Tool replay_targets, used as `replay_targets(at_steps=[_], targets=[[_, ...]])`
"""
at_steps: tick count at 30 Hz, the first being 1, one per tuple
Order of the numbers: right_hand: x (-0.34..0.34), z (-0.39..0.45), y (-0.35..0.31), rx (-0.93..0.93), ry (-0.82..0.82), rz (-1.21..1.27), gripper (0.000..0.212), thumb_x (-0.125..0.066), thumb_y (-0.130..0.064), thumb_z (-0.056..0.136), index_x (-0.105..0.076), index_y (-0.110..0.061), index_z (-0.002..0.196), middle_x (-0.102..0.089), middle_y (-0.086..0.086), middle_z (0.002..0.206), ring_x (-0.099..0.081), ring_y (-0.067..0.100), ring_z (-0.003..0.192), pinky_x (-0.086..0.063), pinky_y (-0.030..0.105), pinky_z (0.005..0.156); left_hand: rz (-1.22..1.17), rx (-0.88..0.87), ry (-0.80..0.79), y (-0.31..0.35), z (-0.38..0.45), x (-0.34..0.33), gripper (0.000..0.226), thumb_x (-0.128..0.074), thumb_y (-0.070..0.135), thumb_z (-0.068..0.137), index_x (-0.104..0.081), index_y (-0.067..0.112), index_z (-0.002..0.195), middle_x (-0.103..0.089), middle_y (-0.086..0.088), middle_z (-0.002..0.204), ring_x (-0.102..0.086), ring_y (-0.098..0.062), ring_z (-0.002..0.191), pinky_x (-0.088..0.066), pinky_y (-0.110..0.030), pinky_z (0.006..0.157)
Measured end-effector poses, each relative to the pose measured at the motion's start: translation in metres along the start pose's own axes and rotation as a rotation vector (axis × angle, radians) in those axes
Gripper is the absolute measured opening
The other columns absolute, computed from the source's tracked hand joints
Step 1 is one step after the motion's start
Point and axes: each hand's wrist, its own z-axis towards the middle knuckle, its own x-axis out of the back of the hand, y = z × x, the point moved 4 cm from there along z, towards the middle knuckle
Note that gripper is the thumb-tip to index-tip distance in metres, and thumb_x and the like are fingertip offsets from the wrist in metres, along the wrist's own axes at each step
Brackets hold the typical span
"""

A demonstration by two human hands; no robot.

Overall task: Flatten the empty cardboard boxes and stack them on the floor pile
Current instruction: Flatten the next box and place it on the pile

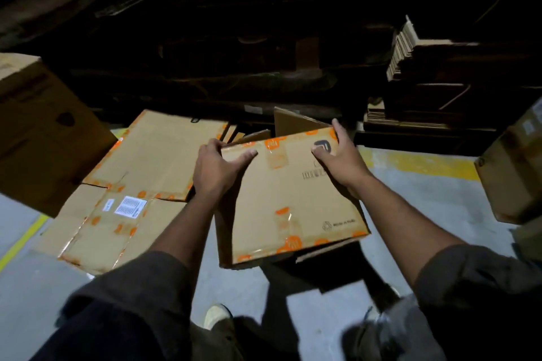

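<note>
Cardboard is what we hold between us and the floor: a brown cardboard box [289, 199] with orange tape, its broad printed face turned up toward us and tilted, the near edge lower than the far one. Our left hand [215, 168] grips the far left corner, thumb lying over the top face and the fingers curled round the edge out of sight behind it. Our right hand [341, 158] grips the far right corner the same way, thumb on the face near the dark logo, fingers wrapped over the far edge. Both hands are clamped on the one far edge, so the long axis of the box runs left to right between them and the body of it hangs toward us. The box looks partly collapsed rather than flat: a flap [296, 123] stands up behind the far edge, and a dark opening shows under the near right corner. The floor pile [129, 184] of flattened cartons lies just to the left of the box, beyond our left forearm, on the grey concrete floor [416, 199]. We judge the left hand to be the nearer to that pile, so the coming move should carry the box leftward and down, after the walls are pressed shut. An unflattened box [38, 132] looms at the far left.
</note>
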Motion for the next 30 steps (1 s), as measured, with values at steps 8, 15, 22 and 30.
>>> replay_targets(at_steps=[8, 15, 22, 30], targets=[[-0.002, -0.037, 0.09, -0.373, 0.352, 0.24, 0.068, -0.064, -0.065, 0.084, -0.054, -0.014, 0.129, -0.055, 0.004, 0.129, -0.054, 0.021, 0.113, -0.041, 0.032, 0.09, -0.021, 0.204, 0.133, -0.027, 0.032, -0.001, 0.096, -0.064, 0.093, 0.054, -0.056, 0.016, 0.11, -0.062, -0.004, 0.112, -0.063, -0.024, 0.095, -0.052, -0.038, 0.072], [-0.067, -0.051, 0.076, -0.55, 0.045, 0.516, 0.083, -0.059, -0.077, 0.079, -0.048, -0.01, 0.127, -0.058, 0.0, 0.12, -0.057, 0.022, 0.109, -0.047, 0.039, 0.094, 0.248, 0.254, 0.118, -0.034, 0.018, 0.024, 0.084, -0.047, 0.093, 0.07, -0.056, 0.01, 0.08, -0.063, -0.008, 0.08, -0.055, -0.029, 0.075, -0.038, -0.035, 0.062], [-0.082, -0.06, 0.058, -0.362, -0.035, 0.723, 0.072, -0.086, -0.05, 0.068, -0.056, -0.029, 0.13, -0.072, -0.003, 0.118, -0.069, 0.019, 0.108, -0.055, 0.048, 0.096, 0.283, 0.123, -0.328, -0.025, -0.013, 0.03, 0.08, -0.051, 0.095, 0.065, -0.058, 0.016, 0.077, -0.065, -0.005, 0.08, -0.062, -0.025, 0.079, -0.044, -0.033, 0.064], [-0.022, -0.002, -0.033, 0.272, -0.164, -0.224, 0.102, -0.077, -0.065, 0.062, -0.027, -0.051, 0.151, -0.051, -0.012, 0.147, -0.051, 0.014, 0.131, -0.043, 0.035, 0.107, -0.742, 0.507, -0.378, -0.061, -0.117, -0.037, 0.063, -0.071, 0.066, 0.069, -0.07, 0.022, 0.115, -0.078, 0.0, 0.105, -0.075, -0.019, 0.094, -0.058, -0.036, 0.083]])
